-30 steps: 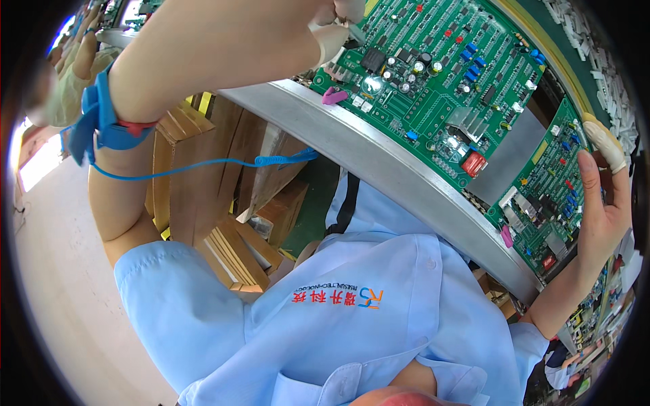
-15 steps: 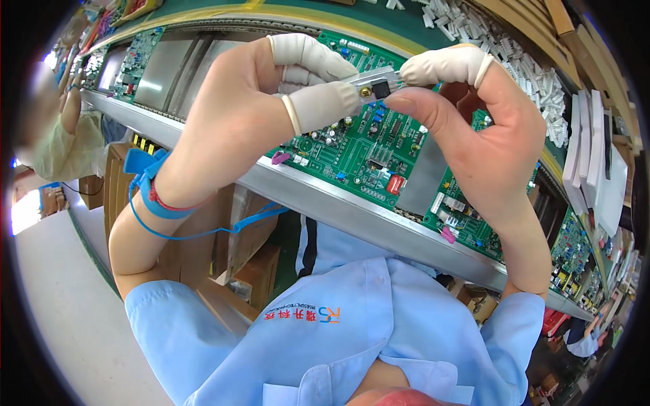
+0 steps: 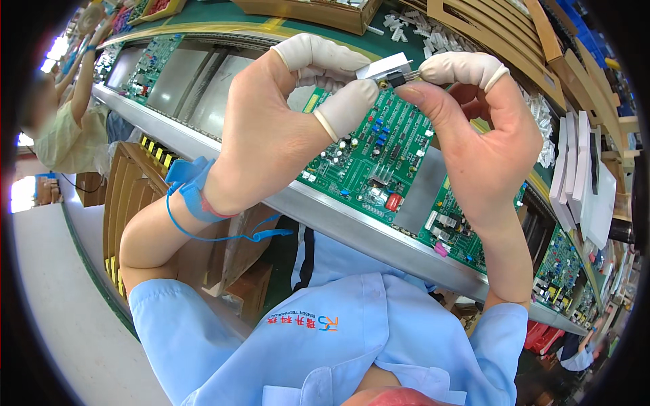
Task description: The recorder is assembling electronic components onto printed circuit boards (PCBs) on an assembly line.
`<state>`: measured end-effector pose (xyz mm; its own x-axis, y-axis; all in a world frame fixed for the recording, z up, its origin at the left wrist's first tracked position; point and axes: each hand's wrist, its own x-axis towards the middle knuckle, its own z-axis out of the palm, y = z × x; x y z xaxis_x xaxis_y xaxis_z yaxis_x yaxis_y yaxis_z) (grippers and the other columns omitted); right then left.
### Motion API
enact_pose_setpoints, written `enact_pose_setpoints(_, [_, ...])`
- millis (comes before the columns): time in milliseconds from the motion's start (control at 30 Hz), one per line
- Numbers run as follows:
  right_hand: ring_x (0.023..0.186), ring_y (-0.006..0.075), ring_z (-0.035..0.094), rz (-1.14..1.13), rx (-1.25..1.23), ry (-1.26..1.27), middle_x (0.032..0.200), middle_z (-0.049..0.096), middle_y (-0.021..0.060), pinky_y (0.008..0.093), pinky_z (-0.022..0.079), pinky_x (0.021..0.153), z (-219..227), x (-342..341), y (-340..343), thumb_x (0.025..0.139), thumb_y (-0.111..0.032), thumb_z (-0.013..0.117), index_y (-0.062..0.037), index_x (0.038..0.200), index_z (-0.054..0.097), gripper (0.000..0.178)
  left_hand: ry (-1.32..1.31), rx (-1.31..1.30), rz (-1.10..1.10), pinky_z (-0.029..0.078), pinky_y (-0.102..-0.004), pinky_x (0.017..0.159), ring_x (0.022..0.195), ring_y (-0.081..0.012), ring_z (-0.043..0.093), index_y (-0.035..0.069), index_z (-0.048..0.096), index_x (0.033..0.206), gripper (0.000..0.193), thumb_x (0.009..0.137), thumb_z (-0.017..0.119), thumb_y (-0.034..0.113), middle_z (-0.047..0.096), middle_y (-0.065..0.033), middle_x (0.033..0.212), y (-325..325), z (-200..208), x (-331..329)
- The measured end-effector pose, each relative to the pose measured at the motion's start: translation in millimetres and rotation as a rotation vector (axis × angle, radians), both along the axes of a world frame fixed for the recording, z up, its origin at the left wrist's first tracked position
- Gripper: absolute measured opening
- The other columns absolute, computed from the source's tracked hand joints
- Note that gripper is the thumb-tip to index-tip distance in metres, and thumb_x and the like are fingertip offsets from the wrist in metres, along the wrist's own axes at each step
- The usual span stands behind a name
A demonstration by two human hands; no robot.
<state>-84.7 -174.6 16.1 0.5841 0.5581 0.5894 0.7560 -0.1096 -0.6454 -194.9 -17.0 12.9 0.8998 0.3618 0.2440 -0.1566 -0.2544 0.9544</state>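
A small silvery heat sink (image 3: pixel 383 65) with a black transistor (image 3: pixel 396 80) screwed to its side is held up above a green circuit board (image 3: pixel 357 164). My left hand (image 3: pixel 267 132), in white finger cots, pinches the heat sink between thumb and forefinger. On the other side, my right hand (image 3: pixel 497 139) pinches the transistor's thin metal leads with a bare thumb and a cot-covered forefinger. The board beneath carries capacitors, blue parts and a red component (image 3: pixel 393 201). A blue wrist strap (image 3: pixel 195 194) with a coiled cord circles my left wrist.
The boards lie along a metal-edged conveyor (image 3: pixel 352 213); a second green board (image 3: pixel 460 254) is under my right forearm. Behind are white loose parts (image 3: pixel 433 42), a cardboard tray (image 3: pixel 318 15) and stacked white sheets (image 3: pixel 575 162). Another person (image 3: pixel 64 128) works at far left.
Both hands have turned the heat sink so that its pale upper face shows, and the transistor is tilted. My view has shifted; the cardboard tray at the back now shows.
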Motion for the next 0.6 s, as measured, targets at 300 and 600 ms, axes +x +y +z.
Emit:
enact_pose_setpoints(300, [0.07, 0.0017, 0.056, 0.04, -0.067, 0.253, 0.081, 0.066, -0.0026, 0.0159, 0.043, 0.062, -0.2, -3.1, 4.6, 0.079, -0.006, 0.079, -0.0038, 0.094, 0.066, 0.02, 0.01, 0.149, 0.014, 0.049, -0.0272, 0.088, 0.096, -0.0129, 0.061, -0.004, 0.063, 0.108, 0.026, 0.085, 0.071, 0.004, 0.066, -0.0082, 0.104, 5.7, -3.4, -2.6])
enact_pose_setpoints(600, [0.086, 0.0049, 0.06, 0.048, -0.143, 0.319, 0.103, 0.069, 0.0016, 0.0172, 0.046, 0.073, -16.4, 23.4, -47.4, 0.089, -0.007, 0.068, -0.0061, 0.118, 0.065, 0.028, -0.104, 0.669, -0.274, 0.047, -0.0318, 0.083, 0.081, -0.022, 0.064, 0.004, 0.068, 0.097, 0.018, 0.081, 0.07, 0.013, 0.068, -0.0076, 0.087, 71.3, -19.6, 5.1])
